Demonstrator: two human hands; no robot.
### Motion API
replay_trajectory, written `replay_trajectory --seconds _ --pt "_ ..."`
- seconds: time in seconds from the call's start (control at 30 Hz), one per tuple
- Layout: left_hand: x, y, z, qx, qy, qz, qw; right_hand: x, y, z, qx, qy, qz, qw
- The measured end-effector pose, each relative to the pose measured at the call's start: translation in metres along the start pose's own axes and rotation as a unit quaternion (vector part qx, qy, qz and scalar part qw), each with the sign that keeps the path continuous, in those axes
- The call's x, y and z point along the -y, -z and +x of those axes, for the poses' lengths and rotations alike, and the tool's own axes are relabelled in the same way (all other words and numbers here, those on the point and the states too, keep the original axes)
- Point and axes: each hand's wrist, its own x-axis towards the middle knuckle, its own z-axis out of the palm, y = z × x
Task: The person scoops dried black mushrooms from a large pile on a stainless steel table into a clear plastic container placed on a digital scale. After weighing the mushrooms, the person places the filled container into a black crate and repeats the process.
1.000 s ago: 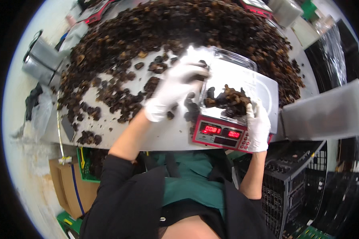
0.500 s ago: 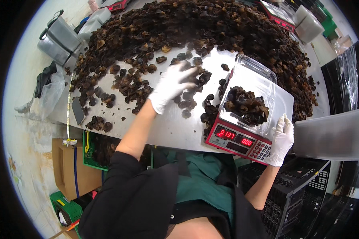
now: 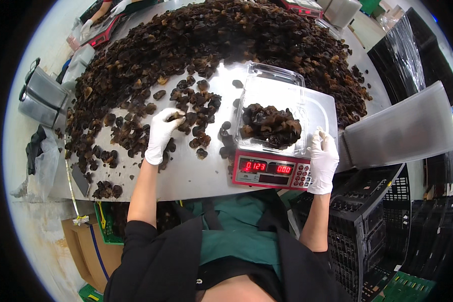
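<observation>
My left hand (image 3: 161, 133), in a white glove, is closed around a small dark, frilly fungus piece (image 3: 176, 116) beside loose pieces on the steel table (image 3: 196, 171). A red-fronted scale (image 3: 259, 176) with lit red displays carries a clear plastic tray (image 3: 274, 83), with a clump of dark brown fungus (image 3: 271, 126) in its lower part. My right hand (image 3: 323, 158), also gloved, rests by the scale's right side, fingers slightly bent and apart, holding nothing I can see, just right of the tray.
A large fungus heap (image 3: 201, 35) arcs across the table's back. Translucent stacked containers stand right (image 3: 397, 133) and left (image 3: 45, 93). A co-worker's gloved hand (image 3: 120, 7) is near another scale at top left. Black crates (image 3: 352, 236), a green crate (image 3: 108, 224) and a cardboard box (image 3: 83, 246) lie below.
My left hand has moved left from near the tray to the loose pieces, its fingers now closed. The clump in the tray looks fuller than a second ago; my right hand has left the tray's edge.
</observation>
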Motion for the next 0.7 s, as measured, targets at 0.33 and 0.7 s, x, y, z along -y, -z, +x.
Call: replay_trajectory --seconds 0.33,0.7 --pt "-0.156 -0.131 0.016 0.31 -0.347 0.122 0.877 0.004 -0.009 -0.001 -0.013 0.092 -0.102 0.99" --pt "-0.144 -0.115 0.008 0.26 -0.314 0.088 0.909 -0.005 -0.015 -0.004 0.001 0.104 -0.041 0.994"
